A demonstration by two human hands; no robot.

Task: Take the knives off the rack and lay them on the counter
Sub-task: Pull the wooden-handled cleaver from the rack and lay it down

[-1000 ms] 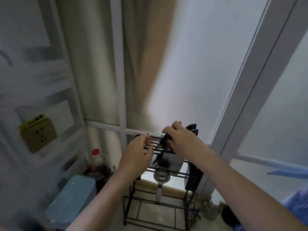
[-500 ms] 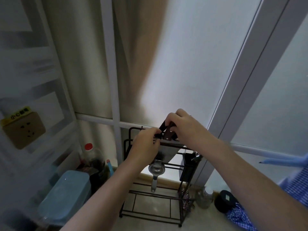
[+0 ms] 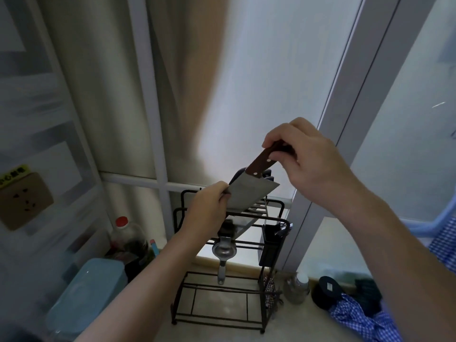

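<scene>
The cleaver (image 3: 249, 193) has come up out of the rack (image 3: 229, 243) — half a second ago its handle sat low among the top bars with both our hands bunched over it, and now most of the blade hangs clear above the wire. Our right hand (image 3: 311, 164) is closed on the far end of the wooden handle, fingers wrapped over the top and thumb beneath. Our left hand (image 3: 209, 206) pinches the blade's near edge between thumb and fingers, steadying it. The blade tilts, handle raised to the right, and its lower corner looks to be just at the top bars; we cannot tell whether it touches them.

So the first knife is nearly free. We judge it needs only a little more lift before it can swing away to the counter (image 3: 308, 324), the pale surface the rack stands on. Behind the blade two dark handles (image 3: 267, 175) show at the rack's top — more knives, we take it, not yet drawn. A strainer (image 3: 224, 253) hangs from the front of the rack, directly under our left hand, and a black holder (image 3: 271, 243) is clipped at its right side; a careless swing could knock either. With fingers on bare steel, our left hand should let go before the cleaver travels.
</scene>
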